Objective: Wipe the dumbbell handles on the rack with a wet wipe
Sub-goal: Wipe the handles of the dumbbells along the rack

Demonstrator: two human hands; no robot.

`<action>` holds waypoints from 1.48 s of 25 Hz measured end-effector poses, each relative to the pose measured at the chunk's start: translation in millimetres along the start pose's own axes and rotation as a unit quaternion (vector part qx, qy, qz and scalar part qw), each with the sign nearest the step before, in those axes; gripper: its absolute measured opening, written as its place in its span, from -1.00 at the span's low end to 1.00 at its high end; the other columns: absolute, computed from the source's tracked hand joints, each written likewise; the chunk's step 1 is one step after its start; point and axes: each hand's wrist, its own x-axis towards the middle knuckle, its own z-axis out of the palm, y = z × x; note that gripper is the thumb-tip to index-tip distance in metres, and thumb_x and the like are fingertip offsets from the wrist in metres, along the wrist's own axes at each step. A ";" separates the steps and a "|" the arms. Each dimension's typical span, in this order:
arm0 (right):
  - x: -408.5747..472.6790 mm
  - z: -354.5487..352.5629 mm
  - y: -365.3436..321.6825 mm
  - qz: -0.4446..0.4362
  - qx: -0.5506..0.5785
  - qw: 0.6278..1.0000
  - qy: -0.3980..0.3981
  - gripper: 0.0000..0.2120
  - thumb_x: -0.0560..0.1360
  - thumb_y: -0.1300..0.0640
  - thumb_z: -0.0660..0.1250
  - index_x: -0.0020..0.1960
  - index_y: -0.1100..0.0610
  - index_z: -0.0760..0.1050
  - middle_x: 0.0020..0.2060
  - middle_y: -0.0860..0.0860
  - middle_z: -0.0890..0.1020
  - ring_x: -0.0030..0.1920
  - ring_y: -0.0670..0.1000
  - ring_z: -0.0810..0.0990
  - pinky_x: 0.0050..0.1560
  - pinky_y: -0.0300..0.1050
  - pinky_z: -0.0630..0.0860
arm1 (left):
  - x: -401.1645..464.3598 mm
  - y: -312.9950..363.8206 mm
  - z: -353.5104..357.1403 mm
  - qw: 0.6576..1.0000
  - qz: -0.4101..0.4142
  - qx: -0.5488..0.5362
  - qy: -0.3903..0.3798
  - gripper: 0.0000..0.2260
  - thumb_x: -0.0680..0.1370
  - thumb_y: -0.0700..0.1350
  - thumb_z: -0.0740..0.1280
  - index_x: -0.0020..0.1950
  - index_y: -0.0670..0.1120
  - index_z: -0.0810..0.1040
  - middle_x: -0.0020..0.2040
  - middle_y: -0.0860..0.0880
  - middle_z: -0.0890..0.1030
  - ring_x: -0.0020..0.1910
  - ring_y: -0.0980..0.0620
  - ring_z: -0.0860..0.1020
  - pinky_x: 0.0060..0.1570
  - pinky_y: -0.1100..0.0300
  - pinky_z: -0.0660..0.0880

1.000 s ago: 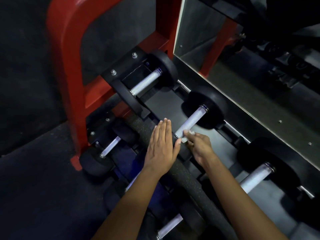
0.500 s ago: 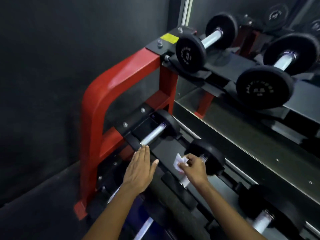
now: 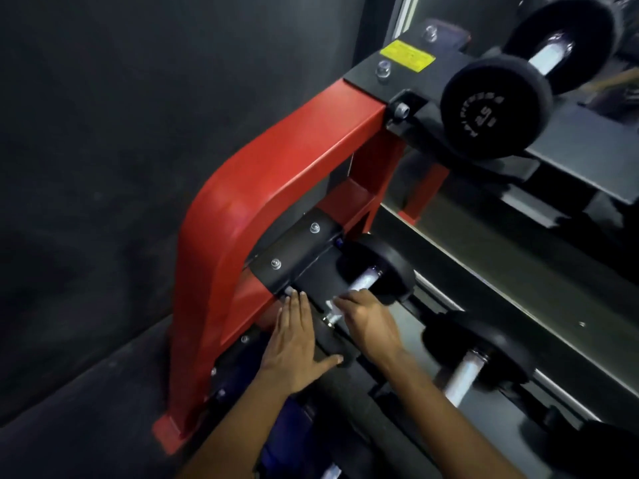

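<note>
Shifted since half a second ago: right hand (image 3: 371, 321) now off the second dumbbell (image 3: 473, 361) and over on the leftmost dumbbell handle (image 3: 363, 282) of the middle shelf, fingers (image 3: 347, 300) curled around the near end of that bright bar. Wet wipe (image 3: 332, 307) probably the pale scrap bunched under those fingers against the handle; too blurred to be sure. Left hand (image 3: 297, 344) flat and spread, fingertips touching the black bracket (image 3: 297, 257) of the red rack frame (image 3: 262, 202), thumb out over the near black dumbbell head, gripping nothing, much as before. Second dumbbell now bare, just right of the right forearm. Top-shelf dumbbell (image 3: 498, 108) larger in view than earlier, untouched.
</note>
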 end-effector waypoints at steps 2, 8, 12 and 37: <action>1.9 13.7 -0.3 -0.052 -0.039 0.998 -0.012 -0.80 0.45 0.10 0.24 -0.09 0.10 0.63 -0.21 -0.02 0.61 -0.17 0.02 0.57 -0.38 -0.19 0.50 | 0.5 6.2 0.4 1.000 -0.016 -0.010 0.017 0.10 0.38 0.47 0.13 0.40 -0.28 -0.44 0.48 -0.25 -0.36 0.50 -0.14 -0.30 0.50 0.03 -0.18; 1.1 30.0 18.8 -0.146 -0.083 0.984 -0.060 -0.72 0.43 0.07 0.17 -0.06 0.15 0.61 -0.12 -0.01 0.59 -0.12 0.04 0.54 -0.35 -0.08 0.55 | 2.3 -2.5 18.5 0.991 0.002 -0.095 0.096 -0.16 0.49 0.40 -0.18 0.52 -0.21 -0.24 0.53 -0.12 -0.28 0.53 -0.03 -0.21 0.49 0.11 -0.19; 5.0 33.6 25.2 -0.148 -0.079 0.986 0.008 -0.70 0.46 0.09 0.16 -0.03 0.17 0.63 -0.03 -0.01 0.63 -0.04 0.00 0.49 -0.20 -0.16 0.56 | 6.1 7.9 34.7 0.974 -0.024 -0.155 0.166 -0.31 0.58 0.24 -0.26 0.54 -0.23 -0.06 0.56 -0.15 -0.07 0.54 -0.07 -0.04 0.50 0.08 -0.07; 10.0 42.1 31.7 -0.223 -0.112 0.968 -0.009 -0.72 0.47 0.13 0.16 0.03 0.13 0.60 -0.06 -0.04 0.63 -0.06 0.03 0.54 -0.24 -0.11 0.56 | 9.1 8.4 34.3 0.978 -0.035 -0.073 0.193 -0.38 0.64 0.11 -0.24 0.48 -0.33 0.12 0.49 -0.26 0.20 0.49 -0.13 0.17 0.49 0.04 -0.08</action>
